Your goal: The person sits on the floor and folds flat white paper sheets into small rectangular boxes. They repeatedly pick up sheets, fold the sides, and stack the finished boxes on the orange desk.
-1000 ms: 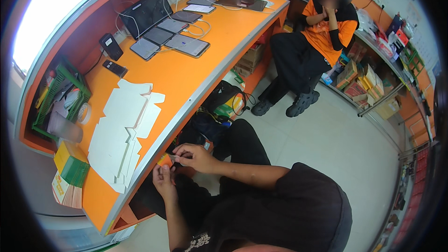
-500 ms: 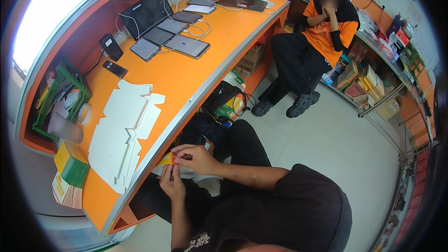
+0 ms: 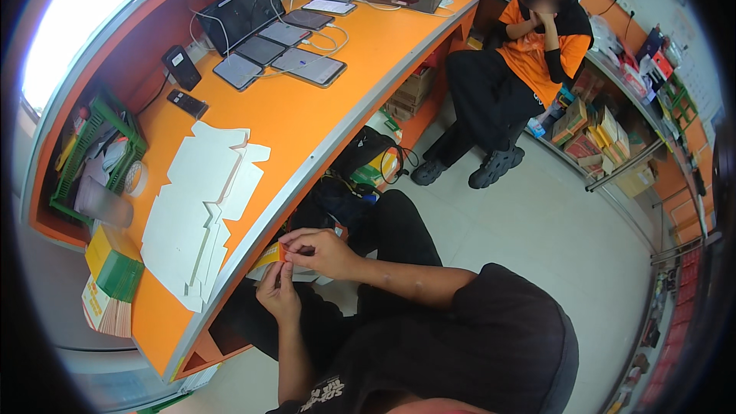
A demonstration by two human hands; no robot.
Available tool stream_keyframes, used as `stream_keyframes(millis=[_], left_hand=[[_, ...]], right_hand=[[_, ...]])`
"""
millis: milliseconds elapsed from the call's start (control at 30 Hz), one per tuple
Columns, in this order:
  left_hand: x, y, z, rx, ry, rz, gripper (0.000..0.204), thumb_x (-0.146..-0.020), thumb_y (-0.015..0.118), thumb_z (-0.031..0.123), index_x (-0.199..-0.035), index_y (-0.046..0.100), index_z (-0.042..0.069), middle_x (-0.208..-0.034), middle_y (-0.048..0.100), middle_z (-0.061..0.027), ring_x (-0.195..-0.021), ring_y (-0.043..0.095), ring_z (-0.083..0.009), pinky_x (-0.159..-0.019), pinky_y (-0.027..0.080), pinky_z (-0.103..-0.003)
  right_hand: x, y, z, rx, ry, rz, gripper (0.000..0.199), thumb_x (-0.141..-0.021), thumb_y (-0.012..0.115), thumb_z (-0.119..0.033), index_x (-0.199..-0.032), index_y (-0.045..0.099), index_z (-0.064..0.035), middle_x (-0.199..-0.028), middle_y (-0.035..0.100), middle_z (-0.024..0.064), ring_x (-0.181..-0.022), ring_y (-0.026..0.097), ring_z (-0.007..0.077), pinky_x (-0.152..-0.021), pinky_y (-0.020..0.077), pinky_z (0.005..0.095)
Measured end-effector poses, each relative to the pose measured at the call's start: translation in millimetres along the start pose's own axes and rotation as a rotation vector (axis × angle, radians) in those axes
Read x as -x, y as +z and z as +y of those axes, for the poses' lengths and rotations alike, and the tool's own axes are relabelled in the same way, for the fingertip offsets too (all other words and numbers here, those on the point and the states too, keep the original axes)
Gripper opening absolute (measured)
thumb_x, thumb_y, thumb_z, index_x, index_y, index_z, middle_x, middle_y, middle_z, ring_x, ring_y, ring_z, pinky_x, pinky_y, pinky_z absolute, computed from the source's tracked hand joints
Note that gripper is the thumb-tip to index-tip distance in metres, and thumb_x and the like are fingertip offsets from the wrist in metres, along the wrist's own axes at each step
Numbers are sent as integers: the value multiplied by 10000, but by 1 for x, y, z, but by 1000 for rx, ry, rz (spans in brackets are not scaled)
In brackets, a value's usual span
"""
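Note:
Just below the front edge of the orange counter (image 3: 307, 107), both my hands hold a small yellow-orange folded card piece (image 3: 268, 255) with white underneath. My left hand (image 3: 279, 297) grips it from below with the fingers curled up. My right hand (image 3: 318, 251) pinches its upper edge from the right. A spread of flat white die-cut carton blanks (image 3: 201, 211) lies on the counter just left of my hands.
Several tablets and phones (image 3: 264, 50) on cables lie at the counter's far end. A green basket (image 3: 92, 157) and a stack of yellow-green cartons (image 3: 111, 280) sit at the left. Another person (image 3: 529, 69) in orange sits on the right, next to shelves of boxes (image 3: 606, 138).
My hands have shifted slightly along the counter edge while working the small card piece between the fingers. The seated person has not moved.

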State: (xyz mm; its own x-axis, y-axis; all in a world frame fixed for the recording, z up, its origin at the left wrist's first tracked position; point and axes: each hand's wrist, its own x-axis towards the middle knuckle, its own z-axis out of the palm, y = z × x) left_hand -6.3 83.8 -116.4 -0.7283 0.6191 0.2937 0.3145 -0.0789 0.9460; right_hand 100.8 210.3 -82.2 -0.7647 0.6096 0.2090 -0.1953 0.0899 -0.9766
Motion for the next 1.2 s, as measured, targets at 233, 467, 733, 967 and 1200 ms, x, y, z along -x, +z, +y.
stream_keyframes(millis=[233,467,733,967,1200], left_hand=[[-4,-5,-2,42,24,-40,181,-905,713,79,-977,674,-83,-932,661,-57,-829,580,-95,-756,462,-224],[-6,-2,13,68,-1,-11,170,-912,699,70,-1010,677,-68,-959,649,-62,-883,580,-105,-814,452,-238],[-13,-6,23,173,-15,-80,251,-943,668,88,-1125,666,-84,-1072,664,-91,-889,618,-117,-796,499,-242],[-14,8,-1,193,-258,163,316,-977,637,200,-1173,661,-46,-1007,649,-48,-811,616,-91,-685,492,-212],[-15,12,-9,-36,-145,-326,336,-879,705,96,-1178,597,-13,-1061,656,-106,-950,645,-192,-830,537,-317]], right_hand=[[2,-4,4,132,-88,-101,246,-891,704,-152,-1039,720,45,-1264,641,177,-1014,679,220,-852,537,315],[0,5,16,-274,133,-10,218,-909,675,-123,-1049,714,40,-1268,642,169,-1018,672,201,-842,533,317],[8,9,12,120,-208,-64,254,-892,683,-146,-1068,671,37,-1261,589,147,-1121,605,295,-937,491,389],[14,10,35,585,-188,62,192,-848,735,-120,-912,577,-32,-1203,590,144,-1250,514,356,-956,465,380],[3,-5,81,-73,65,177,150,-917,700,-94,-909,568,-24,-982,620,26,-962,603,97,-799,489,259]])
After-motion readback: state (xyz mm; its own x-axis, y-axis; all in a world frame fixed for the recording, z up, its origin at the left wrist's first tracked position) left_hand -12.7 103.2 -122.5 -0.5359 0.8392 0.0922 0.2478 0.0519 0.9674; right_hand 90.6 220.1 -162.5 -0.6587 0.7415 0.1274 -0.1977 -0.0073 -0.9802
